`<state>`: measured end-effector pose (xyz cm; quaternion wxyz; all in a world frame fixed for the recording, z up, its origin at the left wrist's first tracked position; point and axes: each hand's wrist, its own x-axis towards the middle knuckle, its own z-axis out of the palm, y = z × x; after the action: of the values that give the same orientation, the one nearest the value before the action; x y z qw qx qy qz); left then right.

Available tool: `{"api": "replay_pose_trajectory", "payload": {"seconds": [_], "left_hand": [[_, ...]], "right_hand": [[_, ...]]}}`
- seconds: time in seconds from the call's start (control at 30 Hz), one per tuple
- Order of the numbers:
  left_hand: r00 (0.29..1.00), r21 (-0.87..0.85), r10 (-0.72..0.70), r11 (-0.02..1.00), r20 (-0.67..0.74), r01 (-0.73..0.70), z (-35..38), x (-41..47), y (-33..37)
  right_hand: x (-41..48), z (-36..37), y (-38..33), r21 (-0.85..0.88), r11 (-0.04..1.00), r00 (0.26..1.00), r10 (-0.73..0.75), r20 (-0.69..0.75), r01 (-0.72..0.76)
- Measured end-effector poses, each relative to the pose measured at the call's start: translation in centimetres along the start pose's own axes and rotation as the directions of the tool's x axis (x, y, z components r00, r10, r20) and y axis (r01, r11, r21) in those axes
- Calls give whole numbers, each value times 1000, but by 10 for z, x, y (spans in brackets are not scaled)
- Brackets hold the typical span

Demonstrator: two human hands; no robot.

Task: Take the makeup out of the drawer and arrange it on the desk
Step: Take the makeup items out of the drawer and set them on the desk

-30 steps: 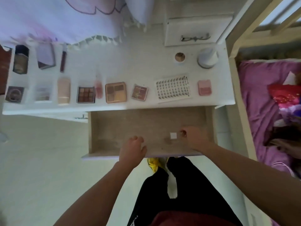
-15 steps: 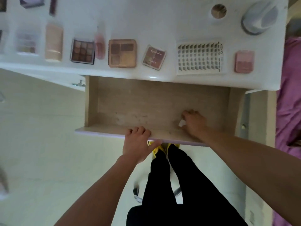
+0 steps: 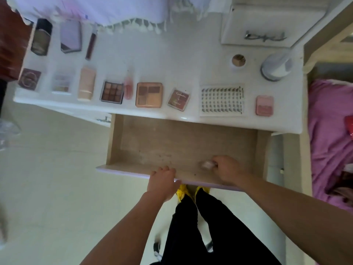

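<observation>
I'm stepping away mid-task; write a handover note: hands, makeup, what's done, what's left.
Left hand grips the front edge of the drawer. Right hand pinches a small pale item, blurred, at the drawer's front right.
Done: makeup, including the peach palette and lash tray, lies in rows on the desk.
Left: lift out that item and set it on the desk; nothing else shows in the drawer.
</observation>
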<state>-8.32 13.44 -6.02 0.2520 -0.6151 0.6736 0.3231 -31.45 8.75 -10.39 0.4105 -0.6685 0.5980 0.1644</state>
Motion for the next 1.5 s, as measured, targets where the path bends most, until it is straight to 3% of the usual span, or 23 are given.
{"api": "replay_pose_trajectory", "payload": {"seconds": [0.17, 0.3, 0.43, 0.77, 1.0, 1.27, 1.5], "left_hand": [[1000, -242, -28, 970, 7, 29, -50, -7, 14], [995, -293, -46, 956, -87, 19, -98, -5, 17], [977, -319, -55, 948, -205, -13, -141, -2, 9], [930, -153, 45, 982, -365, -108, -215, 49, -37], [927, 82, 152, 988, -344, -131, -245, 87, -59], [933, 73, 220, 976, -287, -208, -252, 105, -70], [913, 89, 244, 970, -327, -227, -248, 98, -68]], "right_hand": [[-15, -63, -17, 123, 986, 987, -96, -132, 113], [-21, -118, -28, 161, 974, 936, -98, -337, 160], [-11, -166, -41, 167, 973, 903, -77, -424, 161], [55, -235, -78, 253, 966, 865, 165, -473, -45], [110, -258, -97, 324, 936, 834, 286, -472, -138], [127, -256, -97, 192, 962, 816, 265, -514, -192], [100, -242, -102, 204, 975, 787, 194, -585, -89]]}}
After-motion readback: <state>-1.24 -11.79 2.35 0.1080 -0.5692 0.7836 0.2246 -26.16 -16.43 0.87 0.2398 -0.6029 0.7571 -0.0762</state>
